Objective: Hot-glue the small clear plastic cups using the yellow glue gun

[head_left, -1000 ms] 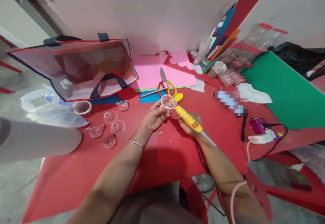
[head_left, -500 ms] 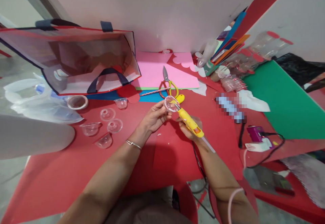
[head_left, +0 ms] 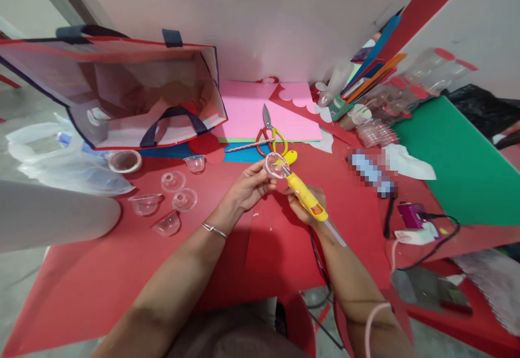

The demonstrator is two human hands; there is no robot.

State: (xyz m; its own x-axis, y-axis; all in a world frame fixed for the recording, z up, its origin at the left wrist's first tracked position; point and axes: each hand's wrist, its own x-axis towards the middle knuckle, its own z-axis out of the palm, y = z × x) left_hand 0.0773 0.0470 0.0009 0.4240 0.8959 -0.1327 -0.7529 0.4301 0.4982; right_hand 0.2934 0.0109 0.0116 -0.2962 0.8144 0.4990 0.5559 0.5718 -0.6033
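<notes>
Between the fingers of my left hand [head_left: 252,186] is a small clear plastic cup [head_left: 276,166], its round rim facing up towards me. My right hand [head_left: 305,206] is wrapped round a yellow glue gun [head_left: 307,195], whose metal tip touches or nearly touches the cup's rim on the right. A clear glue stick [head_left: 336,233] sticks out of the gun's back end. Just beyond the cup lie scissors [head_left: 267,121] with red and yellow handles, a striped stick [head_left: 248,145] and a yellow object [head_left: 291,157].
Several clear cups and lids [head_left: 184,200] lie on the red table [head_left: 122,277] at left. An open bag [head_left: 154,87] stands behind them. Pink sheets [head_left: 244,109] lie at the back. At right are plastic bottles [head_left: 430,71], a green board [head_left: 475,168] and a purple plug adapter [head_left: 411,215].
The view has shifted slightly. Both hands keep nearly the same pose, with the glue gun's tip still at the cup's rim.
</notes>
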